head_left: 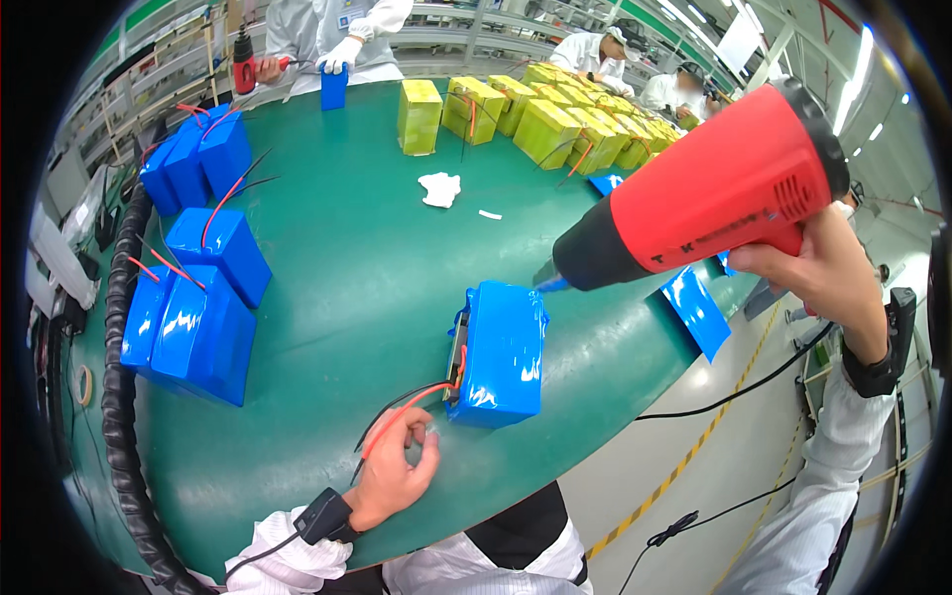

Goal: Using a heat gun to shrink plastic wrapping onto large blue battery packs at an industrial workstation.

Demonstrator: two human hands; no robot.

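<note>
A blue-wrapped battery pack (pixel 504 357) stands on the green table in front of me, its open left end showing part of the inside. A red wire (pixel 405 412) and black wires come out of that end and run across the side of my left hand (pixel 395 461). The left fingers are curled loosely beside the pack; whether they pinch anything is hidden. My right hand (pixel 828 263) grips a red and black heat gun (pixel 709 188) by its handle. The gun's nozzle points left and down, just above the pack's upper right corner, apart from it.
Several blue packs with wires (pixel 203 332) stand at the left beside a black wrapped hose (pixel 124 436). Yellow packs (pixel 550 129) fill the far right. Blue film pieces (pixel 697 309) lie by the right edge. Across the table, a person's gloved hand (pixel 342 55) touches a blue pack.
</note>
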